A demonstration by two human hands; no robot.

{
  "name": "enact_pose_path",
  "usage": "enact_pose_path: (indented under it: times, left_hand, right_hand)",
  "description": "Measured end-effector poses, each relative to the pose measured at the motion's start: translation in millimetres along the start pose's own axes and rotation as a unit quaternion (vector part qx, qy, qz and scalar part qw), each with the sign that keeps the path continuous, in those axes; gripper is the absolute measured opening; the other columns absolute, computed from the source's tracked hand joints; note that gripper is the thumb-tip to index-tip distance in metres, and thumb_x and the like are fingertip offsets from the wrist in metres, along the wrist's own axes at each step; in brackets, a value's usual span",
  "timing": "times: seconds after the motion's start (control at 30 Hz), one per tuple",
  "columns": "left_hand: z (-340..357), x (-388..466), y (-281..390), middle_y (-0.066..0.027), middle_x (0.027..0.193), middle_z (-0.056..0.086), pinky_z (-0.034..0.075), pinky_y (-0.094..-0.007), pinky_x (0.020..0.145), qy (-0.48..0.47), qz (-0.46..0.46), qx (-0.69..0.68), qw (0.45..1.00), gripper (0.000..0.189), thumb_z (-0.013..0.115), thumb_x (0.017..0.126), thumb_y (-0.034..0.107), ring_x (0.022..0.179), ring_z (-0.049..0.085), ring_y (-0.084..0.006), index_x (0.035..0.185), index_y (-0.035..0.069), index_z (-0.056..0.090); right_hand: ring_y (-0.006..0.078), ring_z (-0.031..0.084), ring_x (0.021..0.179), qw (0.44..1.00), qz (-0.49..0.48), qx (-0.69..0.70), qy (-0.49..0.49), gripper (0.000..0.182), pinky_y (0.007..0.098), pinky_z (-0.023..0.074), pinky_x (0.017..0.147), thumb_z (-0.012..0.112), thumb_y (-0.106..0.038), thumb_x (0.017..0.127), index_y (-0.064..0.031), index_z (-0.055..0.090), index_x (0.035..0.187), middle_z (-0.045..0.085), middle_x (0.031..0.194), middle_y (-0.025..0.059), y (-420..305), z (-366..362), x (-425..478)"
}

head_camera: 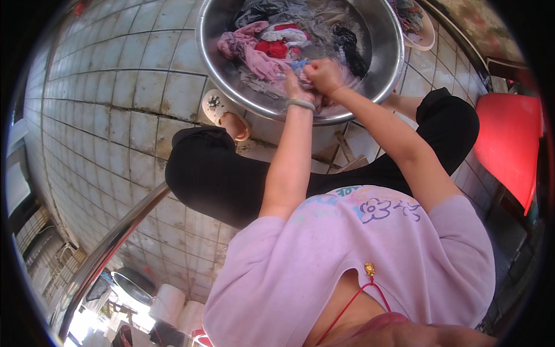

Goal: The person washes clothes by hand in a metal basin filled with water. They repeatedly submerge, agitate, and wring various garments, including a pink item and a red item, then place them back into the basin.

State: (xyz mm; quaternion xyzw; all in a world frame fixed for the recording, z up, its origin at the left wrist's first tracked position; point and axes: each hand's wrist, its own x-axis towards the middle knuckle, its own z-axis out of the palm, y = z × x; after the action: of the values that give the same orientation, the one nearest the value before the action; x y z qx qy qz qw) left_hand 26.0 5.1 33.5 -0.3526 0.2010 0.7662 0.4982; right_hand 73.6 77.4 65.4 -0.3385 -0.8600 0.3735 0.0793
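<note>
A wide stainless steel basin holds soaking laundry in front of me. Both of my hands are inside its near side, close together. My left hand, with a pale bangle at the wrist, grips a wet cloth with blue patches. On the same cloth my right hand is closed in a fist. Much of the cloth is hidden by my fingers. A pink garment lies just left of my hands. Beyond it are a red cloth and a white cloth. Black fabric rests at the right.
A pale tub with more clothes stands beyond the basin to the right. A red plastic object is at my right. A metal pole slants on the left. My foot in a cream clog is beside the basin on the tiled floor.
</note>
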Motion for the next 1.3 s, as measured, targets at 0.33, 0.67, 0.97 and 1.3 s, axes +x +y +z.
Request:
enact_pose_path:
  times: [0.33, 0.67, 0.97, 1.3]
  left_hand:
    - [-38, 14, -5, -0.0148, 0.096, 0.058, 0.048, -0.0472, 0.075, -0.133, -0.119, 0.073, 0.981, 0.047, 0.050, 0.080, 0.047, 0.086, 0.058, -0.0290, 0.098, 0.004, 0.056]
    - [20, -32, -12, -0.0122, 0.114, 0.053, 0.041, -0.0414, 0.093, -0.417, -0.178, 0.089, 0.887, 0.068, 0.062, 0.072, 0.052, 0.107, 0.051, -0.0287, 0.121, 0.007, 0.044]
    - [45, -55, -33, -0.0157, 0.115, 0.053, 0.041, -0.0426, 0.092, -0.423, -0.109, 0.066, 0.897, 0.056, 0.062, 0.071, 0.016, 0.110, 0.050, -0.0282, 0.122, 0.006, 0.043]
    - [70, -76, -43, -0.0172, 0.110, 0.051, 0.051, -0.0321, 0.068, -0.445, -0.250, -0.022, 0.859, 0.048, 0.062, 0.078, 0.023, 0.091, 0.055, -0.0241, 0.119, 0.008, 0.044]
  right_hand:
    - [0.0179, 0.045, 0.046, 0.980, -0.108, 0.091, -0.138, 0.027, 0.0328, 0.0375, 0.048, 0.055, -0.021, 0.075, 0.0019, 0.052, 0.061, 0.047, 0.053, 0.0152, -31, -42, -26]
    - [0.0049, 0.041, 0.052, 0.974, 0.044, 0.199, -0.096, 0.030, 0.0229, 0.0344, 0.048, 0.057, -0.026, 0.079, -0.0039, 0.054, 0.059, 0.048, 0.056, -0.0029, -15, -82, 53]
    - [0.0353, 0.052, 0.105, 0.603, 0.185, 0.664, -0.402, 0.067, 0.0421, 0.0467, 0.084, 0.042, -0.052, 0.084, 0.0018, 0.040, 0.124, 0.050, 0.117, 0.0203, 18, -73, 46]
    - [0.0160, 0.052, 0.066, 0.606, 0.029, 0.699, -0.379, 0.023, 0.0294, 0.0489, 0.064, 0.056, -0.022, 0.079, -0.0060, 0.042, 0.087, 0.045, 0.075, 0.0048, -46, -121, 31]
